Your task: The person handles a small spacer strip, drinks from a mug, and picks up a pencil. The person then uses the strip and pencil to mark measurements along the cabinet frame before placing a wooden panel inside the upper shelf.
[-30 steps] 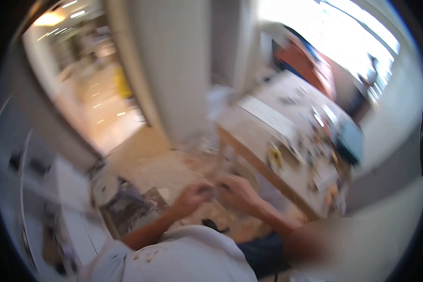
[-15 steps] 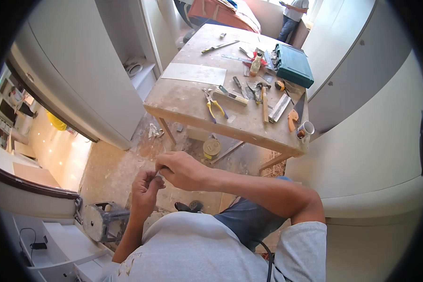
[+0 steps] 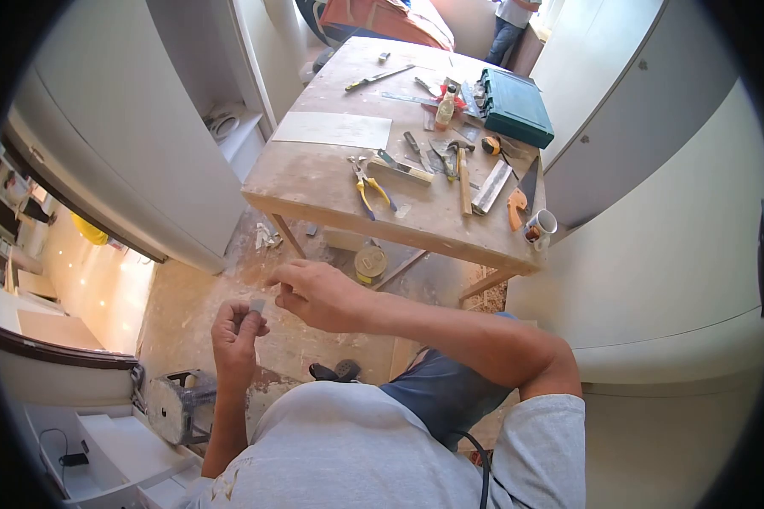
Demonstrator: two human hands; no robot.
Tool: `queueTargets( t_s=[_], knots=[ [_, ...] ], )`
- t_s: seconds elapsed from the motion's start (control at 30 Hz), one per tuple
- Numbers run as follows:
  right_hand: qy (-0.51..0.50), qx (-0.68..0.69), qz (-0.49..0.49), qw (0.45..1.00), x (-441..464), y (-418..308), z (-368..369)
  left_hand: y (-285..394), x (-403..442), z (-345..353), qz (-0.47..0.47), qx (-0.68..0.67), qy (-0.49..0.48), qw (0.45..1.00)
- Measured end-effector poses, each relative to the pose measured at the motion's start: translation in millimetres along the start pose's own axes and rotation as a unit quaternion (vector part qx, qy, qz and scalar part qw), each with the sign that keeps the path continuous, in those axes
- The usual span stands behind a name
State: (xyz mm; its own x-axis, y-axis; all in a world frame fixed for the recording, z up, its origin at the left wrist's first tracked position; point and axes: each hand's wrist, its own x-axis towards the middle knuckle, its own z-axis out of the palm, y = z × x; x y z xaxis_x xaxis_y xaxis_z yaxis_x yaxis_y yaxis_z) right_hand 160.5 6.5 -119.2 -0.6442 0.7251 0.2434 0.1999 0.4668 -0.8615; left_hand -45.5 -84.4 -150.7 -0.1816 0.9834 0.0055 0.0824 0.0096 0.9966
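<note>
My left hand (image 3: 236, 339) pinches a small thin grey piece (image 3: 257, 304) between thumb and fingers; I cannot make out its kind. Just to the right, my right hand (image 3: 321, 295) hangs in the air, index finger and thumb apart, nothing visible between them. Both hands are in front of my chest, on the near side of a wooden table (image 3: 314, 182). On its near part lie yellow-handled pliers (image 3: 367, 188), a wooden block (image 3: 403, 168), a hammer (image 3: 464, 182), a metal bar (image 3: 492, 187) and an orange-handled saw (image 3: 518, 209).
A mug (image 3: 541, 227) stands at the table's right corner, a green case (image 3: 518, 106) farther back. Also there are a bottle (image 3: 446, 109), a tape measure (image 3: 491, 145) and a white sheet (image 3: 333, 131). Below are a tin (image 3: 370, 262) and a stool (image 3: 176, 409). A person (image 3: 511, 25) stands at the back.
My hands have come apart: the right has let go and drawn away, while the left keeps the grey piece, which now shows. The view has shifted slightly.
</note>
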Motion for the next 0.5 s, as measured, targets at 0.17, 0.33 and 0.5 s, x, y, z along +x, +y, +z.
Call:
queueTargets(
  t_s=[0.17,0.33,0.5],
  knots=[
    [0.017,-0.018,-0.004,1.0,4.6,10.1,-21.8,-7.1,7.1,1.4,0.003,-0.017,0.006,1.0],
    [-0.018,-0.119,0.016,0.993,13.5,33.4,-83.7,-9.7,11.2,7.3,-0.026,-0.005,0.004,1.0],
    [-0.005,-0.232,0.173,0.957,-17.0,118.1,-200.4,-22.5,16.3,6.6,-0.044,-0.007,0.036,0.998]
  ],
)
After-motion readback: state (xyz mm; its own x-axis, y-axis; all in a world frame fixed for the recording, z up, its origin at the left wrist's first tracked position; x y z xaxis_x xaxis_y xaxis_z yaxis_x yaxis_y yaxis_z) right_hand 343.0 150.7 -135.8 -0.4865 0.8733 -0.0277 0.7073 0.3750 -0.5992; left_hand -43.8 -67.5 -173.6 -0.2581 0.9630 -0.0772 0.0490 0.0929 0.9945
